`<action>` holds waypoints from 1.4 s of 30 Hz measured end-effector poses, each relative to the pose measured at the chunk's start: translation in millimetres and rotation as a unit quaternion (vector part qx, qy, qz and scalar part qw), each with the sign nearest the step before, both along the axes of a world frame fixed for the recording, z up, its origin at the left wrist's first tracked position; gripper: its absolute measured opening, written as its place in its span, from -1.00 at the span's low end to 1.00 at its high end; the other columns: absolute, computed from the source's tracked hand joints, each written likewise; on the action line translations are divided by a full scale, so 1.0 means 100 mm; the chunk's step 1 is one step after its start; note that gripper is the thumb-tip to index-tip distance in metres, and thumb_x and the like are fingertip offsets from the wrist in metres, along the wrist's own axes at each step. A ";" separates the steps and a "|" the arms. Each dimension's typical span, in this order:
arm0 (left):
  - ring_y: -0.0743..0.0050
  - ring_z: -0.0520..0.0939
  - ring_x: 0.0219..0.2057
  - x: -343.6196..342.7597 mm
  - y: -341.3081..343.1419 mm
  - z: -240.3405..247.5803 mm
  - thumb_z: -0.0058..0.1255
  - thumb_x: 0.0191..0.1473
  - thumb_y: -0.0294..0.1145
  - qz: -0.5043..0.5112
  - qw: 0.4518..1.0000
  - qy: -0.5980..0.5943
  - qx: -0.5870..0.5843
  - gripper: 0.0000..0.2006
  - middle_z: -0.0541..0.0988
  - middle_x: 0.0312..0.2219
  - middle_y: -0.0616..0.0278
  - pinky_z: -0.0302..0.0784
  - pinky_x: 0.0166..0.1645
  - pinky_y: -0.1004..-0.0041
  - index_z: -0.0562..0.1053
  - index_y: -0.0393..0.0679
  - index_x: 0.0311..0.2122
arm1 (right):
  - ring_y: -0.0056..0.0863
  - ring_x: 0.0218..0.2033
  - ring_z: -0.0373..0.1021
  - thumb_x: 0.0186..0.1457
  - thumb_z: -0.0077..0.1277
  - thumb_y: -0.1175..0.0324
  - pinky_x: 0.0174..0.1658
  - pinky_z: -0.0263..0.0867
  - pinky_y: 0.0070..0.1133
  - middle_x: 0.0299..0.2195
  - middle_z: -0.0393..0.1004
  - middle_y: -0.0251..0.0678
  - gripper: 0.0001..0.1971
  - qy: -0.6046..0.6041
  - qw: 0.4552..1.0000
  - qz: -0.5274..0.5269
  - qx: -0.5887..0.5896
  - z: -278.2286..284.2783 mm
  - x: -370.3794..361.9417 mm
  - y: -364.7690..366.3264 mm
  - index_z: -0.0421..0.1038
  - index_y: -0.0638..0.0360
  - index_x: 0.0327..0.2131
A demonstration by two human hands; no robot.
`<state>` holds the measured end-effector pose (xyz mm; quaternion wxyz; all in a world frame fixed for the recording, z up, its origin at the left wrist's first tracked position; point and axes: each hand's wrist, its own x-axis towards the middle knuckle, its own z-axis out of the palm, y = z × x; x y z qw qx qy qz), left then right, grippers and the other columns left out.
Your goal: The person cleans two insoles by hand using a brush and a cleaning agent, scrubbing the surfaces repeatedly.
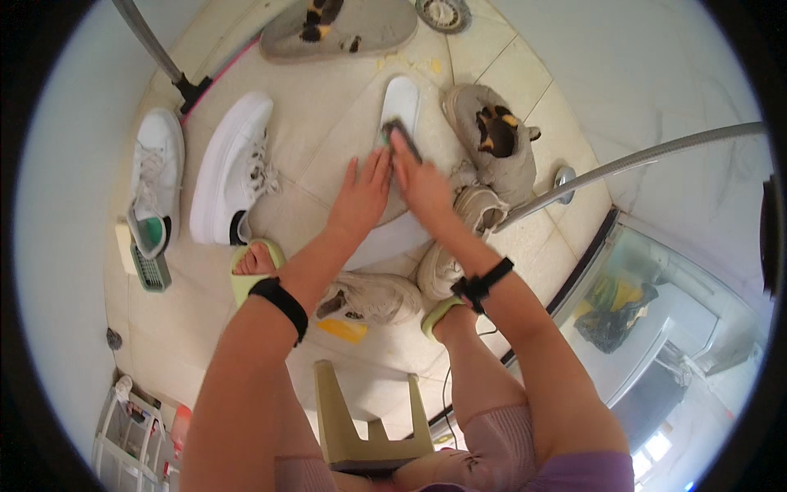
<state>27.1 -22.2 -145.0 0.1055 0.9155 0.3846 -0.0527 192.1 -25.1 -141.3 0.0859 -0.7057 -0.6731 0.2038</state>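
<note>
A white insole (402, 94) lies flat on the tiled floor ahead of me, its near part covered by my hands. My right hand (425, 193) grips a small dark brush (408, 141) against the insole; hand and brush are slightly blurred. Beside it, my left hand (361, 195) rests with fingers stretched out, its fingertips at the insole's edge near the brush. Under my forearms a long, curved white piece (393, 239) is partly hidden, so I cannot tell its kind.
White sneakers (234, 168) (156, 168) stand at left, one on a green plastic tray (152, 275). Beige shoes (373, 297) (459, 238) lie near my feet. Grey plush slippers (340, 37) (496, 143) lie beyond. A metal hose (639, 160) arches at right. A stool (369, 439) stands below me.
</note>
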 end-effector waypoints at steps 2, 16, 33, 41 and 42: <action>0.15 0.16 0.36 0.16 0.05 0.18 -0.16 0.20 -0.37 -0.029 0.998 0.033 0.050 -0.47 0.08 0.37 0.03 0.24 0.32 0.06 0.26 -0.33 0.26 | 0.04 -0.51 0.49 0.31 -0.17 0.07 -0.45 0.40 -0.14 -0.53 0.53 0.02 -0.52 -0.083 0.995 -0.059 -0.012 0.08 0.19 0.42 0.20 -0.33 0.29; 0.12 0.14 0.37 0.10 0.03 0.04 -0.11 0.17 -0.40 -0.023 0.998 0.052 0.035 -0.46 0.02 0.38 -0.06 0.23 0.33 0.11 0.25 -0.38 0.25 | 0.03 -0.51 0.49 0.32 -0.20 0.09 -0.43 0.41 -0.13 -0.45 0.57 0.03 -0.52 -0.048 0.993 -0.106 -0.026 0.19 0.22 0.91 0.19 -0.26 0.29; 0.09 0.18 0.35 0.16 0.04 0.13 -0.14 0.18 -0.41 -0.010 1.000 0.017 0.020 -0.46 0.13 0.34 -0.03 0.24 0.32 0.10 0.24 -0.38 0.26 | 0.02 -0.52 0.49 0.29 -0.14 0.09 -0.47 0.39 -0.12 -0.54 0.54 -0.04 -0.50 -0.033 0.998 -0.015 -0.047 0.18 0.05 0.26 0.18 -0.28 0.29; 0.07 0.18 0.35 0.00 0.00 -0.15 -0.16 0.20 -0.39 0.001 0.999 0.037 0.026 -0.45 0.10 0.35 -0.07 0.21 0.34 0.13 0.20 -0.37 0.28 | 0.04 -0.54 0.49 0.28 -0.12 0.07 -0.48 0.41 -0.14 -0.53 0.54 -0.03 -0.57 0.006 1.000 0.022 -0.007 0.17 -0.15 0.22 0.28 -0.31 0.21; 0.07 0.18 0.35 0.12 0.05 -0.10 -0.16 0.20 -0.39 0.003 0.999 0.031 0.026 -0.45 0.10 0.35 -0.07 0.21 0.34 0.13 0.20 -0.37 0.28 | 0.04 -0.54 0.49 0.28 -0.12 0.07 -0.48 0.41 -0.14 -0.53 0.54 -0.03 -0.57 0.000 1.000 0.024 -0.007 0.19 -0.03 0.30 0.28 -0.31 0.21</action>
